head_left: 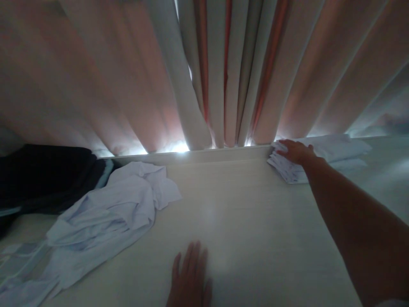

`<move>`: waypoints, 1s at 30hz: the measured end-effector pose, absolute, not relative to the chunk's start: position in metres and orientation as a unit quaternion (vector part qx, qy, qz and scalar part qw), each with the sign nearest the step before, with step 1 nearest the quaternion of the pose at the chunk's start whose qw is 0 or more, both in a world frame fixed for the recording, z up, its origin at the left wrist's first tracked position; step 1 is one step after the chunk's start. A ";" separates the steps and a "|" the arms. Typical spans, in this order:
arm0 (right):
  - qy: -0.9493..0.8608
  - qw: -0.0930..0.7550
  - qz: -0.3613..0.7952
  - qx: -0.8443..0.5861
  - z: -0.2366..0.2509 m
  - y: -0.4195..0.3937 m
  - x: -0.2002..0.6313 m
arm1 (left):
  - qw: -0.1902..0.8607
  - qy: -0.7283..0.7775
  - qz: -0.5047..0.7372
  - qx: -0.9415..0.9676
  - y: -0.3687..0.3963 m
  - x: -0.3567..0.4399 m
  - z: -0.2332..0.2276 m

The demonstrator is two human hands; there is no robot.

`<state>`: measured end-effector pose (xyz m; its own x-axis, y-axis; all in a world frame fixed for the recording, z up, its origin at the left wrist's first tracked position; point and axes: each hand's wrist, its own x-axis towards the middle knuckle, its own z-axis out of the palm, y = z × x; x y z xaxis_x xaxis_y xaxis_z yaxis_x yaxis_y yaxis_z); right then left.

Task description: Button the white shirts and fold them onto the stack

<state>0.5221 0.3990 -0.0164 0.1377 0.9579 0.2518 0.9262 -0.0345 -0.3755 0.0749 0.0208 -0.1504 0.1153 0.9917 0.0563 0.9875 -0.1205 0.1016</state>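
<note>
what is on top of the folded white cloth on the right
The right hand rests on the left end of the folded white cloth. The patch directly beneath the hand is covered and cannot be seen.

The right hand (294,152) rests on folded white cloth (338,147); the left hand (190,275) is apart from 1 crumpled garment (118,209).

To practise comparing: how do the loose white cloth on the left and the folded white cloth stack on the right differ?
The loose white cloth sprawls in wrinkles; the folded white cloth stack lies in compact layers. No hand touches the loose cloth; the right hand rests on the stack. Both are white and lie on the pale surface.
</note>
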 end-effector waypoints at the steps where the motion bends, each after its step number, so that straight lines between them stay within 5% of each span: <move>1: -0.664 0.215 0.028 -0.715 -0.013 0.399 0.525 | 0.021 0.662 0.055 0.747 0.021 0.075 -0.151; 9: -0.713 0.178 -0.102 -0.671 -0.008 0.344 0.521 | 0.021 0.634 0.072 0.770 0.022 0.073 -0.170; 18: -0.852 0.085 -0.067 -0.512 -0.135 0.103 0.387 | -0.082 0.591 0.116 0.794 0.022 0.071 -0.201; 23: -0.833 0.107 -0.048 -0.541 -0.184 -0.007 0.320 | -0.057 0.594 0.165 0.786 0.022 0.074 -0.187; 30: -0.706 0.159 -0.073 -0.687 -0.184 -0.025 0.280 | 0.071 0.609 0.263 0.745 0.021 0.070 -0.170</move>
<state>0.2797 -0.0253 -0.1835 -0.0071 0.9460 0.3240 0.9923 0.0468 -0.1148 0.0701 0.0212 -0.1700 0.1201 0.9444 0.3061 0.8696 -0.2488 0.4265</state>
